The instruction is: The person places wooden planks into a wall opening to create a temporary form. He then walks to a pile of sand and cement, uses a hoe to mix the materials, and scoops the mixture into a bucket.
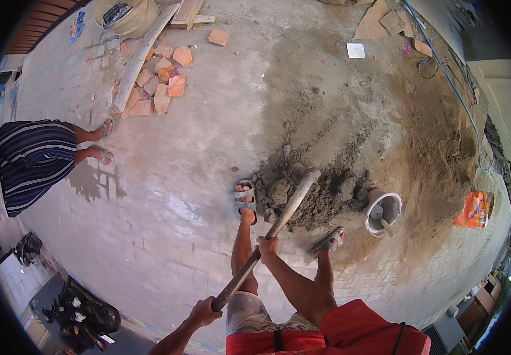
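Both my hands are closed around the wooden handle of a long hoe [284, 216], which slants up and to the right. My left hand [206, 312] wraps the near end of the handle, low in view. Farther up the shaft, my right hand [267, 246] grips it near the middle. The thick far end of the hoe lies over a heap of wet grey mortar [338, 192]; its blade is hidden there. My sandaled feet stand on either side of the handle, at the near edge of the heap.
A bucket [383, 213] with a tool handle in it stands right of the heap. Brown sand [438, 142], an orange bag [474, 210] and a blue hose [465, 106] lie farther right. Broken bricks [161, 80] and a plank [143, 65] are far left. Another person [39, 154] stands left.
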`<state>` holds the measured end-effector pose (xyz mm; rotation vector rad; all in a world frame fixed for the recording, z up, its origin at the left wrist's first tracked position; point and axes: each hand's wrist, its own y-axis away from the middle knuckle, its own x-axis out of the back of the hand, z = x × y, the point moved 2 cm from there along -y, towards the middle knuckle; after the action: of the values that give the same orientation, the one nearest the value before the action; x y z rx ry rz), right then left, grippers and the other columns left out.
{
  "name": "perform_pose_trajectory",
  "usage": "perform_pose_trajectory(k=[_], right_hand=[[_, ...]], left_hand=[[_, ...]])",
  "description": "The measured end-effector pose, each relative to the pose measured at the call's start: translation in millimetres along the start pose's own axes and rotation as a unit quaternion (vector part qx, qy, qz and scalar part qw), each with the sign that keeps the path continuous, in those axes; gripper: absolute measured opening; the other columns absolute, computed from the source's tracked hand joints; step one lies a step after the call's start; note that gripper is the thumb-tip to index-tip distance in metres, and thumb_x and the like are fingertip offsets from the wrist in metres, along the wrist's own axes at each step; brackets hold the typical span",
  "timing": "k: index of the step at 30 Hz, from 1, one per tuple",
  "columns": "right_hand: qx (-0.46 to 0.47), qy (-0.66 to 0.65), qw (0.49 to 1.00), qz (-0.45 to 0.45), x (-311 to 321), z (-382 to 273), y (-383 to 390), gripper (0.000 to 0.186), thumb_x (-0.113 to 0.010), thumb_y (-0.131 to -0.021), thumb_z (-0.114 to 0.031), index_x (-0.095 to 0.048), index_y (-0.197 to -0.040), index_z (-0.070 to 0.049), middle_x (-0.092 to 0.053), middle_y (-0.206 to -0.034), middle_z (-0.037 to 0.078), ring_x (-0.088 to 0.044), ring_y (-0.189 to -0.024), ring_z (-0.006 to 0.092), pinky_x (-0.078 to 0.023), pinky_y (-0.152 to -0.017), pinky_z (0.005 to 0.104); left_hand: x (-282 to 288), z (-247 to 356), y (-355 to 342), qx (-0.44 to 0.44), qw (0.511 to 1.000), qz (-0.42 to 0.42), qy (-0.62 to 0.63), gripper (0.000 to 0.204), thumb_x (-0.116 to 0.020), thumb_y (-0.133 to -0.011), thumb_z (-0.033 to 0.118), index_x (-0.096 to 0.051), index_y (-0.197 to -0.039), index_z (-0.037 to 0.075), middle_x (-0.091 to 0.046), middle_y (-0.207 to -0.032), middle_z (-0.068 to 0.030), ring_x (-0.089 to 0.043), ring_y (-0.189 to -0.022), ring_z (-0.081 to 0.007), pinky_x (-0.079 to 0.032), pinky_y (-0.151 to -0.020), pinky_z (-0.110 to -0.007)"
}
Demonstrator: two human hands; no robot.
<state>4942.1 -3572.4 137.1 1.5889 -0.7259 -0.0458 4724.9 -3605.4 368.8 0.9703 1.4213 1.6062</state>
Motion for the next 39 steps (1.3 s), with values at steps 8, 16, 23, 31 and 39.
perform_pose_trajectory(k=[8, 16, 23, 31, 39], right_hand=[[0.207, -0.068, 0.971, -0.098, 3, -215, -76, 0.024, -0.061, -0.075, -0.004, -0.041, -0.087, 0.002, -0.052, -0.067, 0.011, -0.052, -0.048, 0.0194, -0.042, -0.041, 0.0357], [0.247, 0.316, 0.916, 0.014, 17, -369, -119, 0.020, -0.055, -0.084, -0.017, -0.052, -0.084, 0.002, -0.054, -0.064, 0.013, -0.053, -0.052, 0.0245, -0.048, -0.054, 0.0437], [0.208, 0.441, 0.872, 0.040, 67, -191, -62, 0.048, -0.061, -0.078, -0.024, -0.047, -0.113, 0.005, -0.060, -0.097, 0.021, -0.061, -0.091, 0.0316, -0.051, -0.075, 0.0442], [0.182, 0.535, 0.824, -0.048, 142, -76, -43, 0.047, -0.056, -0.082, -0.022, -0.043, -0.118, 0.004, -0.056, -0.112, 0.021, -0.055, -0.106, 0.0323, -0.046, -0.088, 0.0430], [0.183, 0.378, 0.896, -0.140, 157, -30, -130, 0.034, -0.061, -0.073, -0.013, -0.052, -0.103, 0.001, -0.060, -0.075, 0.014, -0.063, -0.064, 0.0233, -0.050, -0.050, 0.0353]], left_hand=[[-1, 107, -148, -0.158, 0.970, 0.162, 0.091, 0.040, -0.064, -0.069, 0.027, -0.052, -0.099, 0.003, -0.062, -0.079, -0.0228, -0.060, -0.077, -0.0393, -0.047, -0.067, -0.046], [5, 306, -157, -0.217, 0.891, 0.133, 0.376, 0.035, -0.066, -0.070, 0.015, -0.046, -0.091, -0.003, -0.056, -0.068, -0.0111, -0.055, -0.050, -0.0194, -0.043, -0.048, -0.032], [-134, 223, -60, -0.099, 0.812, 0.010, 0.575, 0.030, -0.068, -0.071, 0.006, -0.047, -0.092, 0.001, -0.050, -0.066, -0.0033, -0.047, -0.045, -0.0103, -0.038, -0.039, -0.027], [-290, 227, -2, -0.042, 0.731, 0.000, 0.682, 0.030, -0.069, -0.072, 0.008, -0.046, -0.091, 0.002, -0.051, -0.068, -0.0032, -0.049, -0.048, -0.0099, -0.041, -0.041, -0.024], [-404, 193, -65, -0.013, 0.862, 0.056, 0.504, 0.034, -0.069, -0.069, 0.016, -0.048, -0.092, 0.002, -0.056, -0.065, -0.0081, -0.054, -0.048, -0.0185, -0.044, -0.044, -0.033]])
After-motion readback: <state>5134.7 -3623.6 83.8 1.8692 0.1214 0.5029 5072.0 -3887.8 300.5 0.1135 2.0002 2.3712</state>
